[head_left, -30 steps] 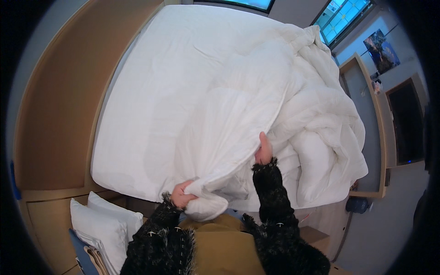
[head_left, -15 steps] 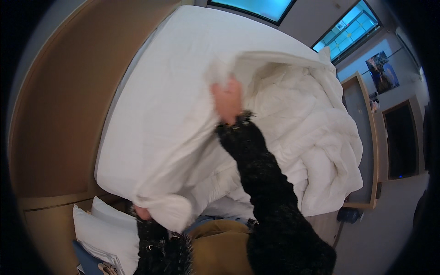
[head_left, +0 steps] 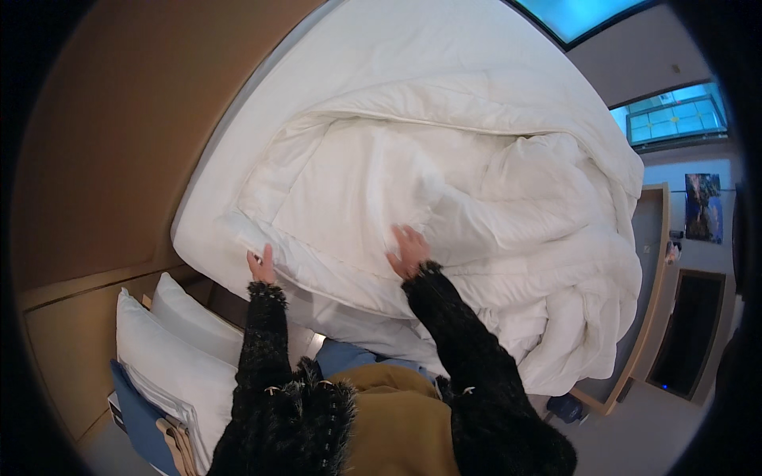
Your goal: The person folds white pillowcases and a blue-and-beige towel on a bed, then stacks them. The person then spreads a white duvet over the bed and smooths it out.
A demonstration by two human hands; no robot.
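A white duvet [head_left: 468, 214] lies rumpled across the bed, with its near-left part spread out and a folded-over border along the far side. My left hand [head_left: 261, 266] is at the duvet's near-left corner, thumb and fingers apart at the cloth's edge. Whether its fingertips touch the cloth is hard to tell. Over the middle of the duvet is my right hand [head_left: 410, 251], its fingers spread and nothing gripped in them. Both arms wear dark fuzzy sleeves.
A white-sheeted mattress [head_left: 210, 214] shows beyond the duvet, against a brown headboard [head_left: 119, 159]. White pillows [head_left: 163, 353] and a blue folder-like item [head_left: 141, 416] lie at the lower left. A wooden bed frame edge [head_left: 647, 317] and a dark screen [head_left: 689, 333] stand at right.
The duvet has come down spread flatter over the near-left bed. My right hand has moved nearer and its fingers are spread. My left hand has moved up from the bunched corner.
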